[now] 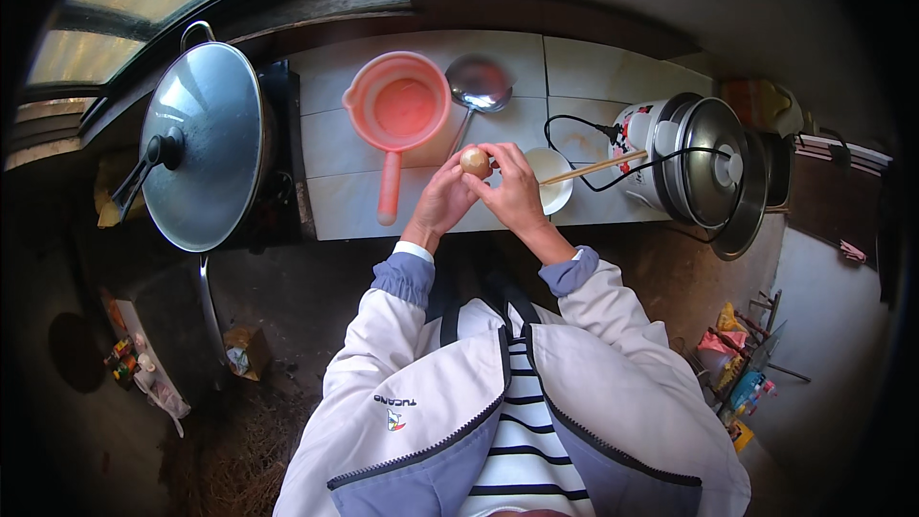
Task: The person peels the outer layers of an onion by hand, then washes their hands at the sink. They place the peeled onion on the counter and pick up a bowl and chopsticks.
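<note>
Above the counter's front edge, my left hand (pixel 446 197) and my right hand (pixel 511 190) hold a brown egg (pixel 474 160) between their fingers. A pale patch shows on the egg's upper side. Just right of my right hand stands a white bowl (pixel 558 194), partly hidden by that hand, with wooden chopsticks (pixel 599 166) resting across it. What lies in the bowl is pale and hard to make out. Left of my hands is a pink plastic dipper (pixel 398 104), its handle towards me. A metal ladle (pixel 482 83) lies beside the dipper.
A large wok with a glass lid (pixel 204 147) stands on the stove at left. At right, a rice cooker (pixel 675 158) has a black power cord (pixel 574 118) looping near the bowl. All stand along a tiled counter (pixel 344 190). A cardboard box (pixel 246 353) sits on the floor.
</note>
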